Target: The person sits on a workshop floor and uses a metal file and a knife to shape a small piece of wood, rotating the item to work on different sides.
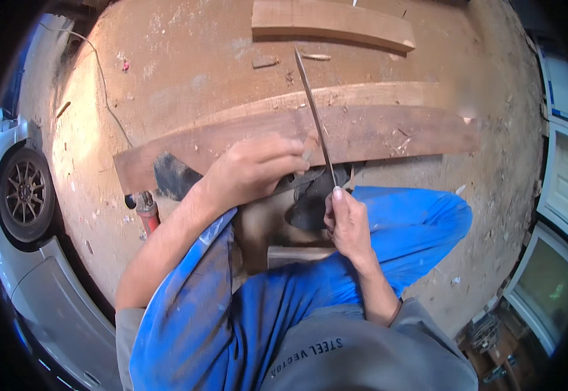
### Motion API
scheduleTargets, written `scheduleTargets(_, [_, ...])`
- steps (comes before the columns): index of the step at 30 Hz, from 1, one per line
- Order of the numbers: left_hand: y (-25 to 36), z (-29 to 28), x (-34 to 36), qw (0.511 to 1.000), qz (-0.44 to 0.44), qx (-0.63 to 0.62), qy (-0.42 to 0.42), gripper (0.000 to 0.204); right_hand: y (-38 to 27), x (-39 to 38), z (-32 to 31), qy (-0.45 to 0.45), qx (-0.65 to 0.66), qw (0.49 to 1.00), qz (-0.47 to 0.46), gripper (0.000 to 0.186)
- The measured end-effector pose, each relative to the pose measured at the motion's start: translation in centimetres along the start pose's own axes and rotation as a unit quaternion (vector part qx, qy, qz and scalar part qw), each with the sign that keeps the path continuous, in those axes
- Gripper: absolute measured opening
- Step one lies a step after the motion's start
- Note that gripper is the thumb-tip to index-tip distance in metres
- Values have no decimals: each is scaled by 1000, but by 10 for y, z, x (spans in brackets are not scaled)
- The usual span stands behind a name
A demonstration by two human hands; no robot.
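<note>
Your right hand (349,227): thumb and fingers closed on the near end of a long thin blade (316,114), which slants away across the dark plank (395,133). Your left hand (251,166) is at the plank's near edge, fingers bent; cannot tell whether they grip anything. Thick board (329,25) beyond, red tool (147,214) beside your left forearm.

Bright upper L — blk corners, fisheye warp

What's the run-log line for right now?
Left hand: at near edge of dark plank, grip unclear | Right hand: holds long thin strip by near end | Rest: wooden beam beyond plank
</note>
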State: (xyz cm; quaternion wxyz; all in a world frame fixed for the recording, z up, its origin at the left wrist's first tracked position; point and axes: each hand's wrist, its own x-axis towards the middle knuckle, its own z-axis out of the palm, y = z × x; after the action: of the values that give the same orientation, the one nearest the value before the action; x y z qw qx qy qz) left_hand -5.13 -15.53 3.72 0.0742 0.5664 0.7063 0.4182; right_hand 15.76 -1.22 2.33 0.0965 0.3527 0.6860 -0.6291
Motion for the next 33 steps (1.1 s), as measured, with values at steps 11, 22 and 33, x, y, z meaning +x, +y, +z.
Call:
scheduleTargets(11, [5,0,-7,999,-10,12,-46,31,22,24,-4,44,-88,995,-16,50])
scheduleTargets(22, [8,-2,5,998,-10,4,-60,38,9,13,-11,8,-52,998,-42,45])
scheduleTargets(33, [5,-5,5,997,-14,10,-77,34,28,7,6,26,8,999,-20,46])
